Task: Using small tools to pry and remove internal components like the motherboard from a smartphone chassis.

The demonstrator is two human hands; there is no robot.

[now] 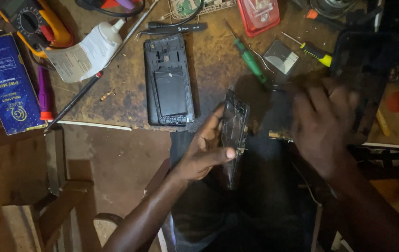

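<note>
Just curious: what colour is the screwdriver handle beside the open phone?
Green screwdriver handle, clearest in the head view.

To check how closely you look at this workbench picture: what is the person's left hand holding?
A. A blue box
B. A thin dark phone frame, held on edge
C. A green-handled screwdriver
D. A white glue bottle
B: the left hand grips the thin dark phone frame on edge, while the green-handled screwdriver lies on the bench.

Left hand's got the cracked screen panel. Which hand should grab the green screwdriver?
Right hand, probably: it hovers empty just below the green screwdriver, while the left hand grips the cracked screen panel.
</note>
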